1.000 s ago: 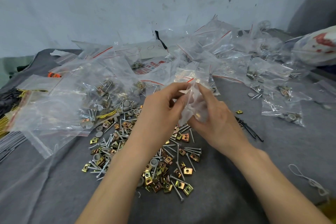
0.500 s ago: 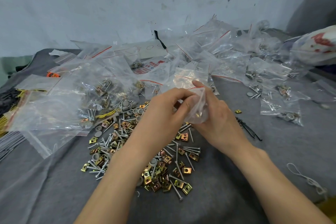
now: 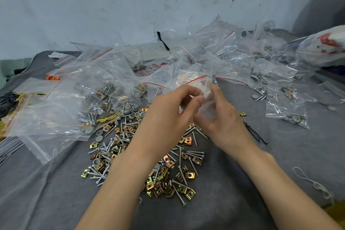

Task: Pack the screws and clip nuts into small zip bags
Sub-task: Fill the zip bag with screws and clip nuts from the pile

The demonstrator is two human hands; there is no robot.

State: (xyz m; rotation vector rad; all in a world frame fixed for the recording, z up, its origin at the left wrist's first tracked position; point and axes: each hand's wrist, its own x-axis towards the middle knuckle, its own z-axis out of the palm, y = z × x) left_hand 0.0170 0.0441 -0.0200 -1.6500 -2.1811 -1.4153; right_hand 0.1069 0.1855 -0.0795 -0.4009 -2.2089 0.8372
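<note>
Two bare hands meet above a grey cloth point(image 3: 233, 198), seen from the person's own head looking down. Between them is one small clear zip bag point(image 3: 194, 79) with a red line across its mouth, held up over the cloth just beyond a loose pile of hardware. The left hand point(image 3: 168, 115) pinches the bag's near edge between thumb and curled forefinger. The right hand point(image 3: 224, 119) curls its fingers round the bag's lower part from the other side. What is inside the bag cannot be made out.

Under the wrists lie silver screws point(image 3: 194, 153) mixed with brass-coloured clip nuts point(image 3: 190, 174) and a few round grey caps point(image 3: 99, 138). One clip nut point(image 3: 242, 114) sits alone to the right of the hands. Larger bags point(image 3: 97, 99) holding more hardware slump at the left. A heap of zip bags point(image 3: 214, 46) spreads along the back, against a pale scuffed wall point(image 3: 130, 5). Small packed bags point(image 3: 293, 117) lie at the right, and a white cord loop point(image 3: 315, 185) lies near the right forearm.
</note>
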